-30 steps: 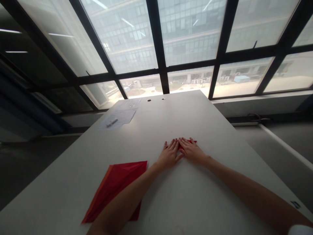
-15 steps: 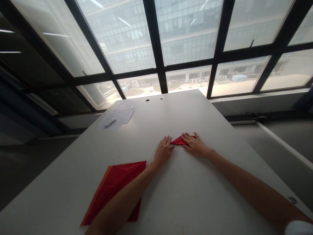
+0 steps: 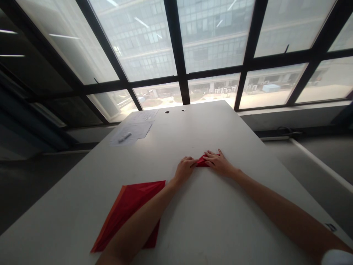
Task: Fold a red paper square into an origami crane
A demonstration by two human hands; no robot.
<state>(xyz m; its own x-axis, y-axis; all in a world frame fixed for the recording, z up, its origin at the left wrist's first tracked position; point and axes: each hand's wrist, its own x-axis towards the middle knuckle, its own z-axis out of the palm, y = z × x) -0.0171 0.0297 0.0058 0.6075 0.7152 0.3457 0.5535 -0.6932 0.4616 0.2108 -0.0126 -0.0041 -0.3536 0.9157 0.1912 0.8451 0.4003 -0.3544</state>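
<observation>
A small folded red sheet [image 3: 202, 162] lies on the white table, partly hidden under my hands; I cannot tell whether it is paper or cloth. At its left tip, my left hand [image 3: 186, 168] is closed, with thumb and curled fingers pinching the point. Flat over its right part rests my right hand [image 3: 219, 163], fingers spread and pressing down. A larger red triangular sheet [image 3: 127, 206] with an orange left edge lies at the lower left, my left forearm crossing over it.
White printed papers [image 3: 138, 129] lie at the table's far left with a grey-white, pen-like object [image 3: 125, 138] on them. Two round holes, one of them a dark hole [image 3: 167, 112], sit near the far edge of the table [image 3: 209, 125]. Large dark-framed windows stand beyond.
My left hand has gone from lying flat beside the small red sheet to pinching its left tip. My right hand stays spread on the sheet, almost unmoved.
</observation>
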